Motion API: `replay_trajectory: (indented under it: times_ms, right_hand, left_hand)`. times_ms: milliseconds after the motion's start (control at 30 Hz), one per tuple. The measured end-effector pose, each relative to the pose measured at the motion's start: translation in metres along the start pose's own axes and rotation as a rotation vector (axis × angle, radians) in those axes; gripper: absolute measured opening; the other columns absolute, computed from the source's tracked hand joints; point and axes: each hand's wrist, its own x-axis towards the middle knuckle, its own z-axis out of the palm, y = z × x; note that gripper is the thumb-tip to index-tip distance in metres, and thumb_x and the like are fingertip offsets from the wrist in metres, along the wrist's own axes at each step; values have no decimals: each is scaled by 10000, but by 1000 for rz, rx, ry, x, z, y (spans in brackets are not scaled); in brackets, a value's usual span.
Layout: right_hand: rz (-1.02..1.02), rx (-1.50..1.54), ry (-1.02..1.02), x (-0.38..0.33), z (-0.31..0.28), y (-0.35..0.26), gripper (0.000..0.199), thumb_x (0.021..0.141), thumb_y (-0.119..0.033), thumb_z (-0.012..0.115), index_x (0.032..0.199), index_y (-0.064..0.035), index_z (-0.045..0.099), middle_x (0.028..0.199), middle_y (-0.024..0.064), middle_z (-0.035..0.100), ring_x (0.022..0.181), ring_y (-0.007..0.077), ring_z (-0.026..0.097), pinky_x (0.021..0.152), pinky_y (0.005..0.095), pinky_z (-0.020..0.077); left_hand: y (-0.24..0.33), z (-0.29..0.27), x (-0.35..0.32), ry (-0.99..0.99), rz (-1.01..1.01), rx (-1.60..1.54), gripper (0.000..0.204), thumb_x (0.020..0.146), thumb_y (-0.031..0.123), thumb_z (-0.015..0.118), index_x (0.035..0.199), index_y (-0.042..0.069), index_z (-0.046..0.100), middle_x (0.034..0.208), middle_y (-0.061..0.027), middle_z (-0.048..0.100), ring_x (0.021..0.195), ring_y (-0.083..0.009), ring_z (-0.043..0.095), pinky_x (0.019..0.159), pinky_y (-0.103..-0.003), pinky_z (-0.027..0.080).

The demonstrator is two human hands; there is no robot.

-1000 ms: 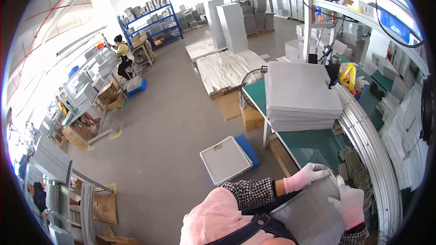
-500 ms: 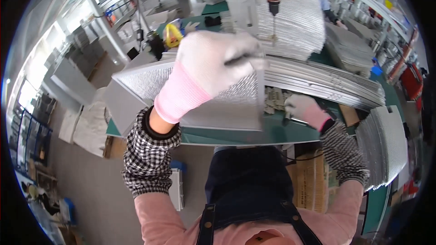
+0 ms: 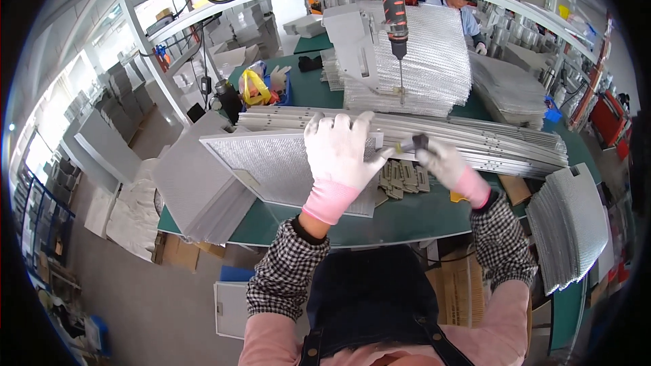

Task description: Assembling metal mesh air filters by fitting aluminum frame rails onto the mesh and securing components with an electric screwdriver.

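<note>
A grey-framed silver mesh panel (image 3: 268, 163) leans over the near part of the green workbench. My left hand (image 3: 339, 149), in a white glove with a pink cuff, grips it by the upper edge, fingers over the frame and thumb out to the right. Beside the panel's right upper corner, my gloved right hand (image 3: 444, 163) is closed on what looks like a small hammer (image 3: 419, 141) with a dark end; the hand covers most of its handle. Small grey metal pieces (image 3: 403, 177) lie in a pile between the hands.
An orange-black power screwdriver (image 3: 393, 7) hangs above the bench. Behind the hands lie long metal strips (image 3: 475, 142) and stacked mesh sheets (image 3: 441, 54). More panels (image 3: 203, 196) stand at left, others (image 3: 569, 224) at right. A person (image 3: 468, 20) works at the back right.
My left hand has come down onto the panel, which now sits tilted differently. My right hand has risen from beside the metal pieces with the hammer toward the panel's corner.
</note>
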Motion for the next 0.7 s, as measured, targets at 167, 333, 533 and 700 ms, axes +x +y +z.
replay_trajectory:
  times_ms: [167, 333, 533, 700]
  right_hand:
    - [-324, -476, 229, 65, -54, -114, 248, 1007, -295, 558, 1157, -133, 670, 833, 128, 685, 682, 267, 686, 594, 353, 532]
    - [-44, -1002, -235, 85, -44, -129, 347, 1011, -416, 481, 1168, -147, 633, 819, 108, 703, 764, 291, 705, 659, 430, 564]
    - [-192, -681, -23, 94, -50, -129, 354, 983, -404, 548, 1157, -118, 663, 826, 131, 701, 768, 320, 686, 664, 432, 534]
    - [-384, -657, -32, 75, -23, -87, 284, 942, -281, 629, 1080, -43, 699, 919, 199, 702, 850, 358, 674, 745, 459, 521]
  left_hand:
    - [-7, 12, 4, 82, -14, -43, 497, 692, 470, 797, 1030, 134, 657, 898, -58, 608, 922, -270, 601, 914, -455, 438]
    - [-4, 17, 11, 107, 27, -61, 426, 696, 448, 785, 910, 112, 635, 892, -87, 584, 932, -288, 584, 864, -460, 436]
    - [-3, 16, 8, 81, -84, 1, 315, 743, 371, 716, 864, 98, 616, 880, -100, 560, 914, -297, 563, 797, -482, 425]
    - [-3, -12, 13, -369, -279, -102, 300, 711, 378, 684, 775, 85, 686, 829, -139, 642, 857, -312, 637, 782, -444, 480]
